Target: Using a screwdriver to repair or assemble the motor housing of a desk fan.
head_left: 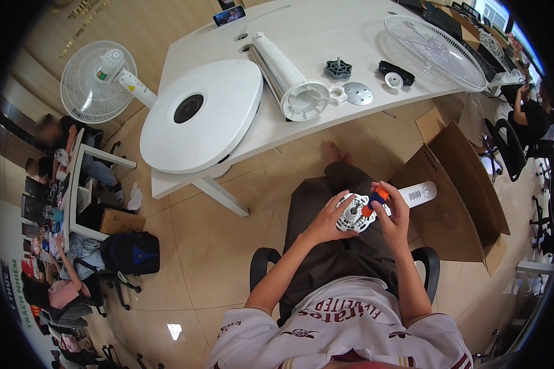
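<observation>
Beside the white table (338, 37), over the lap (317, 203), a white fan part (349, 222) is clasped by the left hand (324, 226) and, over its face, the right hand (396, 224) holds an orange-and-blue tool (377, 198) — which could skid if a loose clasp lets the part tilt.

Ahead of the hands (397, 222) is room; rightward, the cardboard box (446, 230) obstructs.

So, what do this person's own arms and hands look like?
The left forearm and right forearm are bare below short, pale sleeves; the left sleeve has dark lettering. The left fingers and right fingers are ungloved.
</observation>
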Tool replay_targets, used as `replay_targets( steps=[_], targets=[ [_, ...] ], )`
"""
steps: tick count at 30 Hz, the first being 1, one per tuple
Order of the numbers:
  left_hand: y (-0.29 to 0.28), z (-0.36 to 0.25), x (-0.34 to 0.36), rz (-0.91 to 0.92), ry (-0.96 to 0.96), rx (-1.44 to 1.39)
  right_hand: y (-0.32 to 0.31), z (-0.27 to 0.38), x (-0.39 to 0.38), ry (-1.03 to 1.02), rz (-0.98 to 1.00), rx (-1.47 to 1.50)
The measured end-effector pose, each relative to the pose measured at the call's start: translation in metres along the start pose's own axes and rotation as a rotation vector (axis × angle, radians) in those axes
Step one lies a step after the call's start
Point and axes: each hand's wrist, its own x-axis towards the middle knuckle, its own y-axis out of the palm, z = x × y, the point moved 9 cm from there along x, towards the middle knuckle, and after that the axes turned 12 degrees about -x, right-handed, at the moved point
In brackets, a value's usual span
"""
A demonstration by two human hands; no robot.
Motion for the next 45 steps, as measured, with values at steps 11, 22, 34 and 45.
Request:
replay_targets(
  steps=[11,22,34,45],
  targets=[
    [-0.001,0.001,0.002,-0.001,0.009,0.009,-0.004,-0.002,0.001,-0.002,-0.013,0.028],
    [0.004,-0.002,-0.004,0.014,0.001,-0.014,-0.011,0.006,-0.008,-0.023,-0.036,0.009],
    [-0.003,0.000,0.009,-0.007,0.022,0.015,-0.023,0.027,0.013,-0.083,-0.067,0.003],
    [0.000,-0.005,0.002,-0.018,0.047,0.030,-0.036,0.041,0.013,-0.131,-0.117,0.002]
  ],
)
